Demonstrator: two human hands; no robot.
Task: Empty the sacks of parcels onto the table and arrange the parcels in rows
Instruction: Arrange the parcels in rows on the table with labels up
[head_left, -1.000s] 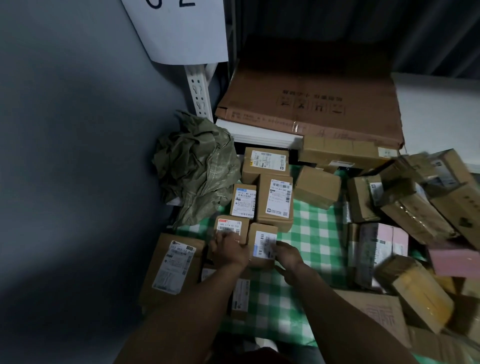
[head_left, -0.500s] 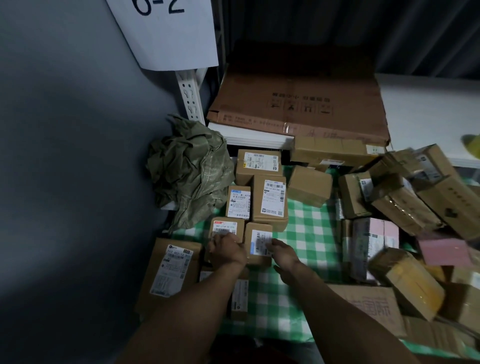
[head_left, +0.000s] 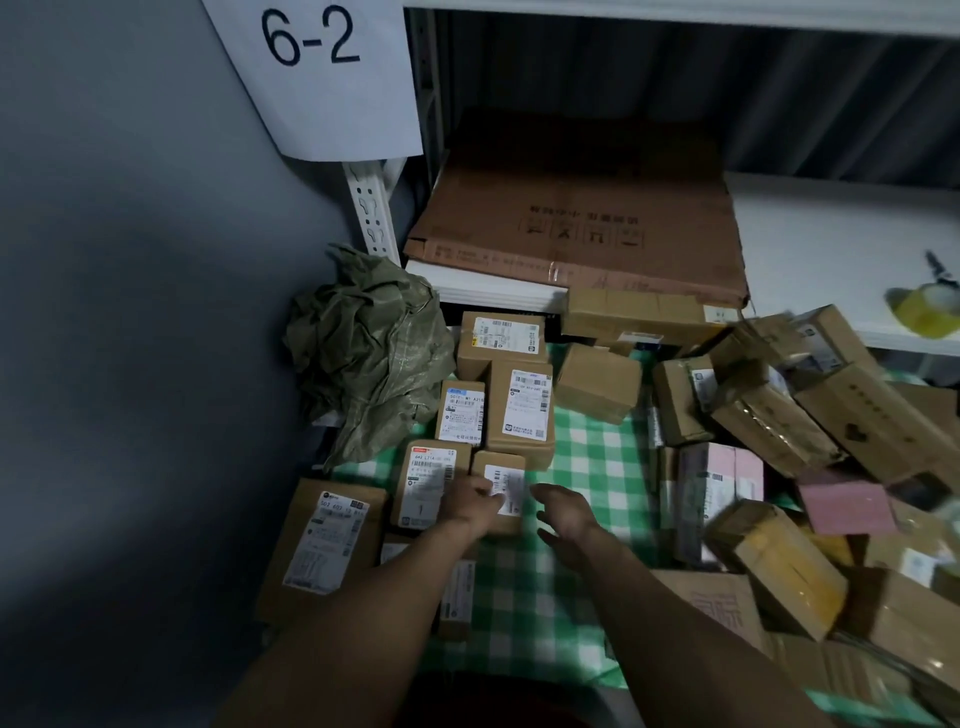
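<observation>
One crumpled sack (head_left: 366, 353) lies emptied; left hand (head_left: 470, 501) on small parcel (head_left: 501, 486).

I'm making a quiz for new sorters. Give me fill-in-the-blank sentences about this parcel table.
The sign above reads ____.
The crumpled sack is ____ in colour.
The tablecloth has a green-and-white ____ pattern.
The left hand rests on a small parcel; the ____ hand touches nothing.

Answers: 6-2; green; checked; right

Room, dimly lit. Grey wall (head_left: 130, 312) at left. White paper sign (head_left: 322, 78) reading "6-2", hung on a white slotted shelving upright (head_left: 370, 208). White shelf (head_left: 831, 249) behind, dark corrugated panel (head_left: 675, 78) at its back. Bench with green-and-white checked cloth (head_left: 587, 467).
</observation>
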